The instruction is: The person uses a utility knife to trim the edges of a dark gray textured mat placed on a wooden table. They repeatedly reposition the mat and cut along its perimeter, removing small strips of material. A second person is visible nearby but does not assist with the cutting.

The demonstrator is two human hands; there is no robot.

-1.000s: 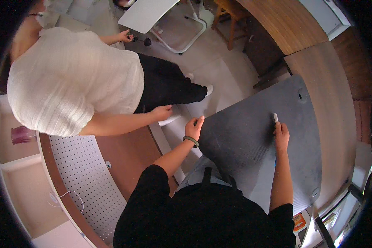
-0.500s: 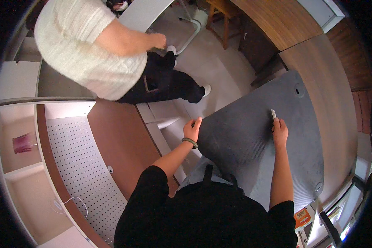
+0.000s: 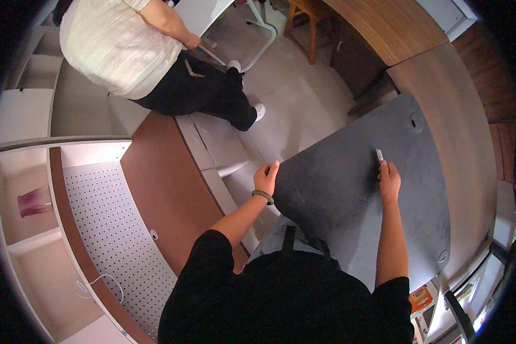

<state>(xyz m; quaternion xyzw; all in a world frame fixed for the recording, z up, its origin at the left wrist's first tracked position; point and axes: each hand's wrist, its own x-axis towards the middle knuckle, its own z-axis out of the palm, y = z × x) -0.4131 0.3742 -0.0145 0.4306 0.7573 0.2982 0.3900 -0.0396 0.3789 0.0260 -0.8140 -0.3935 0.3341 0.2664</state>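
A large dark grey panel (image 3: 344, 166) with rounded corners and two round holes lies diagonally at my right and reaches my waist. My left hand (image 3: 265, 179), with a green bracelet on the wrist, is closed on the panel's left edge. My right hand (image 3: 389, 182) rests over the panel's middle, fingers wrapped round a small pale flat tool (image 3: 379, 154), possibly a blade, whose tip points away from me. A curved wooden desktop (image 3: 464, 149) runs behind the panel on the right.
Another person (image 3: 120, 51) bends at the upper left beside a white folding table (image 3: 203, 11). A wooden stool (image 3: 311, 40) stands at the back. On the left are white shelves with a pink cup (image 3: 33, 200), a perforated board (image 3: 114, 229) and a brown desktop (image 3: 163, 189).
The other person has stepped away toward the upper left, uncovering more shelving and the brown desktop, and now bends by the white table. My hands stay in nearly the same place.
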